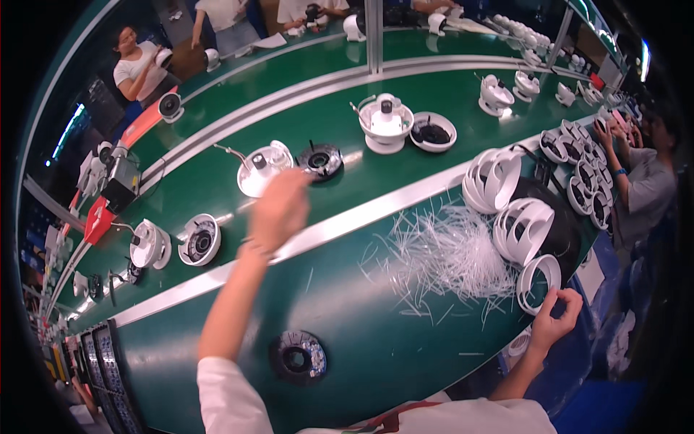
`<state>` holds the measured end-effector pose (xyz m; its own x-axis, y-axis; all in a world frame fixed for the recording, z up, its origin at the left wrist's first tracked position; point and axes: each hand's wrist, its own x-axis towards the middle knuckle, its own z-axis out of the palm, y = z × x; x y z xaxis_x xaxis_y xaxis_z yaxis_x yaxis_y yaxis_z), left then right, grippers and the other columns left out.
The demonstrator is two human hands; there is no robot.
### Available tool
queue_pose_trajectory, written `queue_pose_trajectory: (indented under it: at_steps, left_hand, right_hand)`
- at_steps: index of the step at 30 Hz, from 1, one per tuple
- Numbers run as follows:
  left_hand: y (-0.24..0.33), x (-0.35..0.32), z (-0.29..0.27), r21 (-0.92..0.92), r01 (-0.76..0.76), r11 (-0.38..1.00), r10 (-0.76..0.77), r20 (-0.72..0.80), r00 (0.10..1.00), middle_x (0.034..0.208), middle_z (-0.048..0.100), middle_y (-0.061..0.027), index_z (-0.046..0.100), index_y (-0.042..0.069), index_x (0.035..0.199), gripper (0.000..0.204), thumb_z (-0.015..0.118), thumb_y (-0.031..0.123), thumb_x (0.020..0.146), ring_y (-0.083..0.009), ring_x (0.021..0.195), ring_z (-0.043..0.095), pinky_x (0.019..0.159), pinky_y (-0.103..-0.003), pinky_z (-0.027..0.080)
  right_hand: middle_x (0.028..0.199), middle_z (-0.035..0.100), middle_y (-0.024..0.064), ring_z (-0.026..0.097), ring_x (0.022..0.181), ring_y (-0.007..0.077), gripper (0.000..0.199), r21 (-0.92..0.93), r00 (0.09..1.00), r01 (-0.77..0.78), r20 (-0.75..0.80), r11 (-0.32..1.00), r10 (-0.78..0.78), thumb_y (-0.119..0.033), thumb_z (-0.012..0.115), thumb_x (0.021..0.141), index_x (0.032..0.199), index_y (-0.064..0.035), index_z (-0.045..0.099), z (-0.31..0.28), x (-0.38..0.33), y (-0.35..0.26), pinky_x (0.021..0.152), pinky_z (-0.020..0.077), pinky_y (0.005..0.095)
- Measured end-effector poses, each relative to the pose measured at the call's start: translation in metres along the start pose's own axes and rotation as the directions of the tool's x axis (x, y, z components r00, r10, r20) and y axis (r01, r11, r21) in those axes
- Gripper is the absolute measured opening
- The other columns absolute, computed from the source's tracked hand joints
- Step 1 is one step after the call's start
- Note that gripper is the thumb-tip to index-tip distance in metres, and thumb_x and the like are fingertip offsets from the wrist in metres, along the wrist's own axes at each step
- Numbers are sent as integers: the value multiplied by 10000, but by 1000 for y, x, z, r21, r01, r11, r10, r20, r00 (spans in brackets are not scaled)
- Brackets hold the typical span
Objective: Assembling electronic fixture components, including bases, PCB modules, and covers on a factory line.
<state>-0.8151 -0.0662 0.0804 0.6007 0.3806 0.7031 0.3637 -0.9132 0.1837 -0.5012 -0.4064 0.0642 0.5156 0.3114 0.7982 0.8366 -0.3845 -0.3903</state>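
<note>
My right hand (558, 320) pinches the lower edge of a white plastic ring (525, 295) at the right end of the near table. My left hand (279, 211) reaches over the belt, just in front of a white dome-camera housing (249, 179) with a cable. Close to its fingertips lies a black ring-shaped part (329, 168); whether they touch is unclear. The left fingers are mostly hidden behind the back of the hand. A black ring with a small circuit board (316, 356) lies flat on the near table, below my left forearm.
Beside the white ring are stacked white rings (477, 189) and a heap of clear plastic strips (459, 253). More camera housings (385, 130) stand along the green belt (325, 210). Black trays (101, 362) sit at the left end. Co-workers (636, 173) are at the right and far side.
</note>
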Motion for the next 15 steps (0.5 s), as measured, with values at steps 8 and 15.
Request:
queue_pose_trajectory:
  at_steps: [8, 15]
  left_hand:
    - [-64, 43, 143, 466, 362, 807, -524, 285, 802, 990, 548, -141, 543, 11, 956, 321, 647, 192, 713, -276, 979, 526, 821, -416, 414]
    - [26, 22, 50, 178, 279, 944, -329, 427, 842, 1016, 549, -167, 505, -9, 948, 291, 607, 174, 747, -282, 1026, 510, 864, -430, 407]
  right_hand:
    - [669, 547, 102, 540, 611, 220, 170, 41, 928, -312, 226, 949, 296, -86, 674, 677, 672, 20, 542, 22, -8, 16, 572, 418, 309]
    - [665, 565, 112, 549, 564, 211, 130, 134, 941, -275, 241, 952, 238, -49, 665, 677, 694, 26, 560, 39, -17, 15, 541, 428, 312]
